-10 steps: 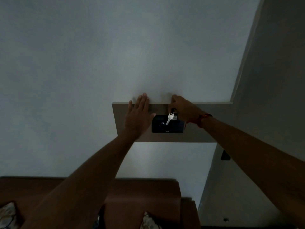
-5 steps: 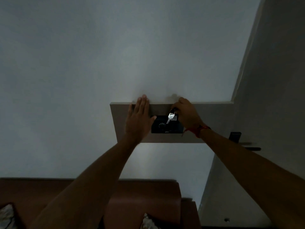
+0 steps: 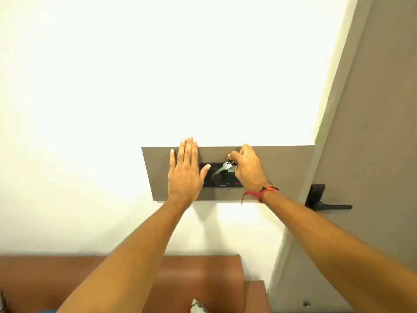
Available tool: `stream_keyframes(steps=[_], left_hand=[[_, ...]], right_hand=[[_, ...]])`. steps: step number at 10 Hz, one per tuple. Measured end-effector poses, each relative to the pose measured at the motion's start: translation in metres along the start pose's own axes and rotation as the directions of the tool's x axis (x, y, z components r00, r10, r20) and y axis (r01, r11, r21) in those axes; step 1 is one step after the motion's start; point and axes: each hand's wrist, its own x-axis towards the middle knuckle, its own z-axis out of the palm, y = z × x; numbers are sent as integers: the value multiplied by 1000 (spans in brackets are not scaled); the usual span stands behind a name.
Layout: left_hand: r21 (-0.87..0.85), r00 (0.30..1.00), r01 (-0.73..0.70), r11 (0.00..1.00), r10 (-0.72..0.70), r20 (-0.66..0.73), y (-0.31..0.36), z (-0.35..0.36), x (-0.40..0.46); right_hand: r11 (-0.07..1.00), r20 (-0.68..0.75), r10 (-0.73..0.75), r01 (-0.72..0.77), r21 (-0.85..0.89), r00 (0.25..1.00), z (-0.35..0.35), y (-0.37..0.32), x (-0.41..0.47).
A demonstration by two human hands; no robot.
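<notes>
1. Facing you, the white wall (image 3: 158, 75) fills most of the view and is washed out by bright light.
2. On your right stands a grey-brown door (image 3: 372, 109), running up the edge of the view.
3. Along the bottom lies a brown piece of furniture (image 3: 203, 272). You cannot tell from here what kind it is.
4. A taupe panel (image 3: 282, 168) sits flat on the wall, and its right end meets the door's edge.
5. Your left grip (image 3: 185, 175) is released. The fingers lie straight and close together and the palm is flat against the left part of the panel. The fingertips reach just over its top edge, and the thumb tip touches the left end of the black plate.
6. Your right grip (image 3: 248, 170) is grasping the key ring (image 3: 229, 161). Thumb and forefinger pinch it over the plate's upper right part, and the other fingers are curled.
7. A black door handle (image 3: 325, 203) sits on the door, just right of the panel's lower corner, with its lever pointing right.
8. The black plate (image 3: 222, 181) is set into the panel between your two hands. It carries a round knob and a small red spot near its lower right corner.
9. A red thread band (image 3: 259, 193) is tied round your right wrist, with a loose end hanging down.
10. The silver key (image 3: 222, 168) hangs from the ring and slants down-left across the plate toward the knob. You cannot tell whether its tip touches the knob.
11. A small white tag (image 3: 232, 169) sits just beside the key, under your right thumb.
</notes>
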Motion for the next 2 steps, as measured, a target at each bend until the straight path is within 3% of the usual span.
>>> stream_keyframes(steps=[2], left_hand=[[44, 992, -79, 996, 74, 102, -6, -20, 4]], right_hand=[[997, 93, 73, -69, -47, 993, -12, -7, -3]])
